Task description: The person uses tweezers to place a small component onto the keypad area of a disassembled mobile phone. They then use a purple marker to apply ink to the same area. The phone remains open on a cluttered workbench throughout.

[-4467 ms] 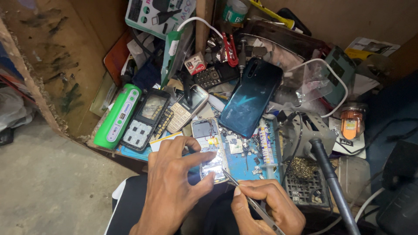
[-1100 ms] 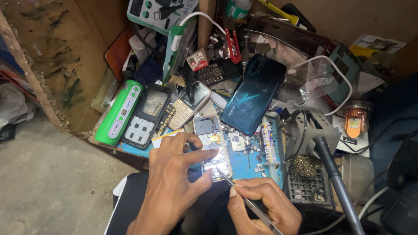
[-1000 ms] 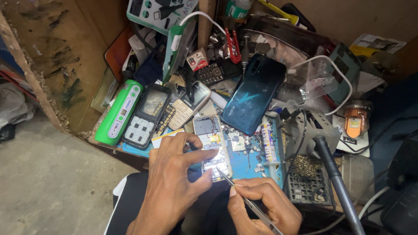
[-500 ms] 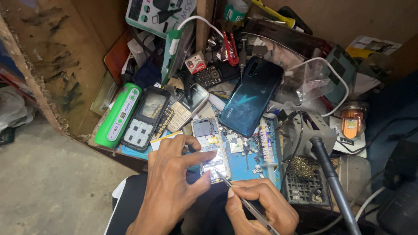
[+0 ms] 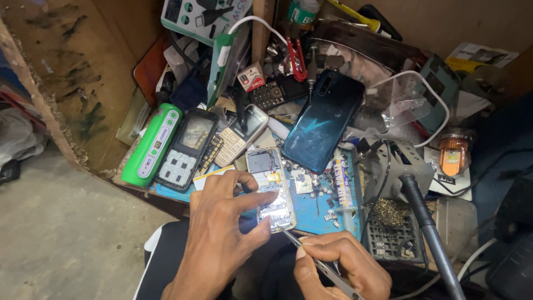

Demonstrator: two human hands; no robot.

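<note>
Pinning the opened phone (image 5: 270, 191) flat with left hand (image 5: 222, 233) fingertips, gripping tweezers (image 5: 311, 258) in closed right hand (image 5: 338, 266), easing the tip gently under its near corner

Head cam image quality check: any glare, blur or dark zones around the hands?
Head view: the opened phone under the left hand is sharp, with bright glare off its lower metal part; the blue smartphone shows a soft sheen. The right hand with tweezers is slightly soft at the frame bottom. The right edge falls into deep shadow; slight wide-angle stretch at the corners.
</note>
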